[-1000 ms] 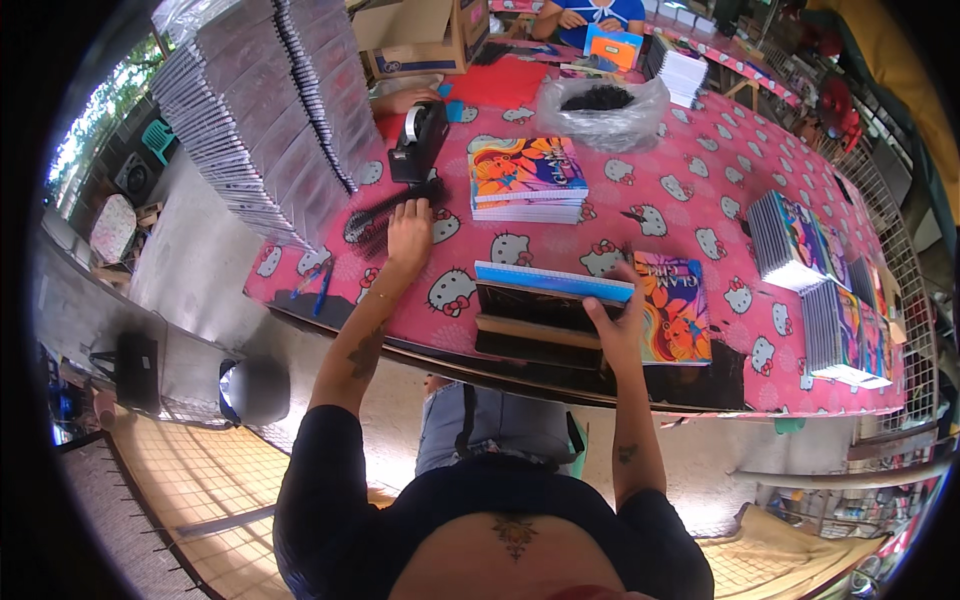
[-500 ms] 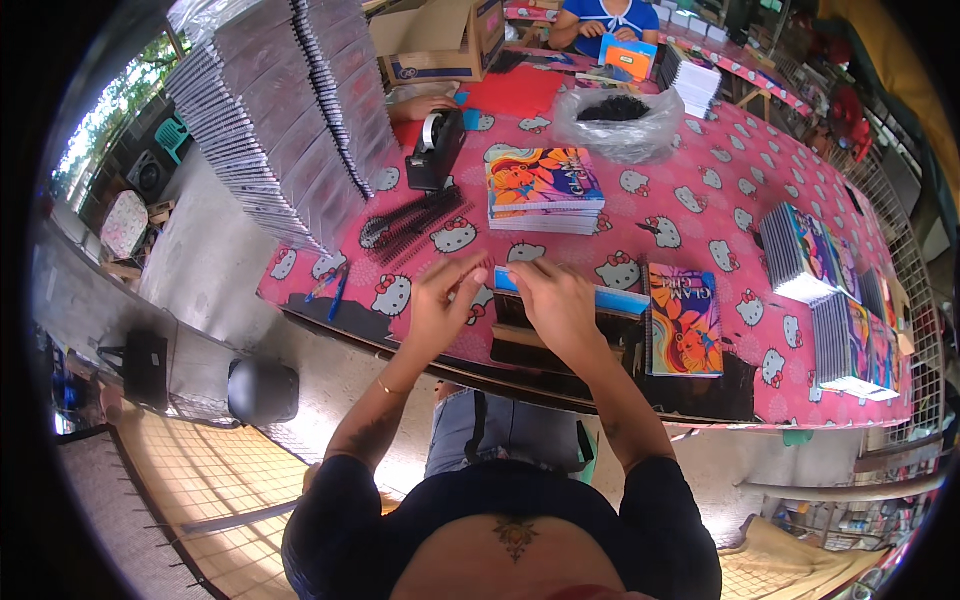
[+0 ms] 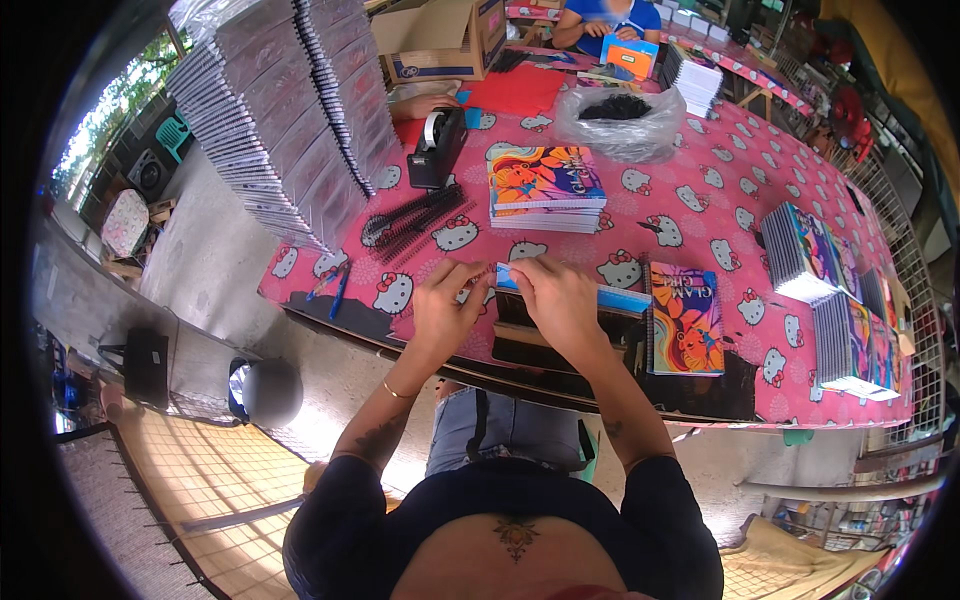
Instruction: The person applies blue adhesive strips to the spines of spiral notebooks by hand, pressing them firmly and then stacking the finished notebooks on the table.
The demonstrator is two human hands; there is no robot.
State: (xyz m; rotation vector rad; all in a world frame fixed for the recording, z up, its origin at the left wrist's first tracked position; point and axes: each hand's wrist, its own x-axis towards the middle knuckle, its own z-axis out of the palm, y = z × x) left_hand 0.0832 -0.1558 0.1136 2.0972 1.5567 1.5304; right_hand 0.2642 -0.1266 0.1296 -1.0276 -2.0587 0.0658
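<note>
At the near table edge, my left hand (image 3: pixel 447 305) pinches thumb and fingers together beside the left end of a blue-edged notebook (image 3: pixel 625 299). What those fingers hold is too small to make out. My right hand (image 3: pixel 553 305) grips the notebook's blue edge near the same end, its fingertips close to the left hand's. The notebook stands on edge in a dark wooden holder (image 3: pixel 515 345), partly hidden by my right hand. Just right of it lies a colourful spiral notebook (image 3: pixel 686 320). Beyond my hands sits a notebook stack (image 3: pixel 546 185), and black binding coils (image 3: pixel 420 225) lie to the left.
Tall stacks of spiral-bound notebooks (image 3: pixel 270 120) rise at the left, near a black tape dispenser (image 3: pixel 437 150). Pens (image 3: pixel 339 292) lie at the left edge. More notebook stacks (image 3: pixel 850 340) stand at the right. Across the table, a person handles a blue notebook (image 3: pixel 630 58) behind a plastic bag (image 3: pixel 620 140).
My left fingers have curled in more tightly beside the notebook's end. My right hand stays at the blue edge with a slight shift. The person across the table has moved a hand.
</note>
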